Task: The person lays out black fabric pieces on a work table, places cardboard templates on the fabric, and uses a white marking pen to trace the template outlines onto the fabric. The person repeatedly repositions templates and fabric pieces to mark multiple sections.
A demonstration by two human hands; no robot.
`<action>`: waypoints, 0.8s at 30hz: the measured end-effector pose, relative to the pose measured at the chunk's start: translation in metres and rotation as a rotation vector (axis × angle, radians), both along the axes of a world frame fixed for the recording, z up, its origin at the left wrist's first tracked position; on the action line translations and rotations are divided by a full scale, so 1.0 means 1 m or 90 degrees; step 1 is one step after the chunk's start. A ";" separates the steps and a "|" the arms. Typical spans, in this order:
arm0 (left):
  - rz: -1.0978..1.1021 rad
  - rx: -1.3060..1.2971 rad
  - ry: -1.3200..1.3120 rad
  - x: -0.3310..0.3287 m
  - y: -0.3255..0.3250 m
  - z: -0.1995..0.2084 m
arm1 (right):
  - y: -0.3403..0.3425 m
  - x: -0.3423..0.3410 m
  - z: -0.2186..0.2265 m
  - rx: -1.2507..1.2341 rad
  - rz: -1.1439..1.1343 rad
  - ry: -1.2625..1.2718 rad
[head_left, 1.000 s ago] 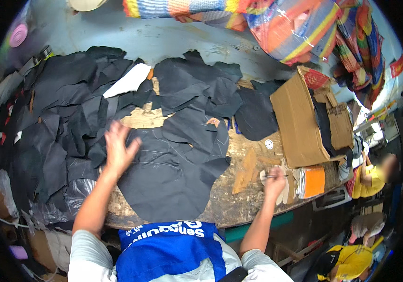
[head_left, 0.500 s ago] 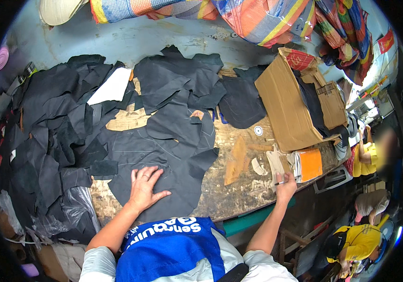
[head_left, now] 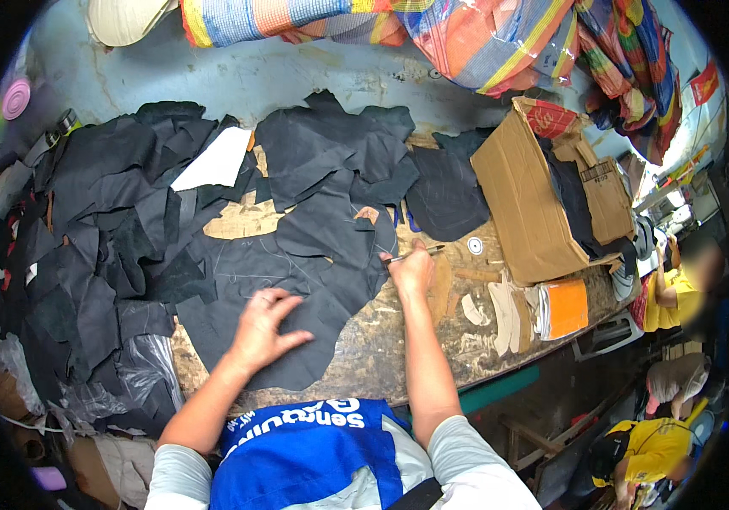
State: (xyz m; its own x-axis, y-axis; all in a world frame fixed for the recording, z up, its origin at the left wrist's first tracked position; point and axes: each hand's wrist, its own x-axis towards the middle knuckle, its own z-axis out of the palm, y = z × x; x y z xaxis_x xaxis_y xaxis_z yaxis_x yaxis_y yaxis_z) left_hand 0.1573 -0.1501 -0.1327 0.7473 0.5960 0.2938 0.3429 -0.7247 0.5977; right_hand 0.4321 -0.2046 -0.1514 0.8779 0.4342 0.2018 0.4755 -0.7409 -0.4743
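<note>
A black sheet [head_left: 322, 302], leather-like and marked with thin pale lines, lies directly beneath the left hand [head_left: 268, 330] and reaches ahead of it, to its right and back toward the body. Other black pieces overlap its far part, so its full long axis cannot be told. The left hand is the nearer one, resting on the sheet with fingers loosely extended, thumb spread out to the right and nothing grasped. The right hand [head_left: 413, 268], ahead and to the right of the left, is just beside the sheet's right edge, fingers closed around a slim dark pen [head_left: 436, 249]. The pen runs roughly crosswise, its left end toward that edge; whether it touches is too small to tell. Just right of the right hand are a small white disc [head_left: 475, 246] and, closer to the body, pale cut pieces [head_left: 503, 316]. Farther right stand a cardboard box [head_left: 519, 200] and an orange packet [head_left: 564, 308]. Left of the left hand spreads a heap of black pieces [head_left: 93, 280].
</note>
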 end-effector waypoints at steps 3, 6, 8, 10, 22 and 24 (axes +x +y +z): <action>-0.025 0.018 0.006 0.032 -0.020 -0.010 | 0.013 -0.011 0.005 0.075 0.055 0.082; 0.021 -0.057 -0.047 0.062 -0.030 -0.019 | 0.014 -0.026 0.015 0.251 0.096 0.236; 0.073 -0.213 -0.129 0.077 -0.031 -0.024 | 0.023 -0.054 0.020 0.377 0.276 0.198; 0.112 -0.280 -0.269 0.085 -0.025 -0.030 | 0.013 -0.076 0.024 0.361 0.486 0.225; 0.042 -0.085 -0.115 0.076 -0.026 -0.042 | 0.017 0.014 0.020 0.157 0.126 0.018; 0.038 -0.035 -0.068 0.076 -0.027 -0.042 | 0.022 0.017 0.017 0.140 0.132 -0.049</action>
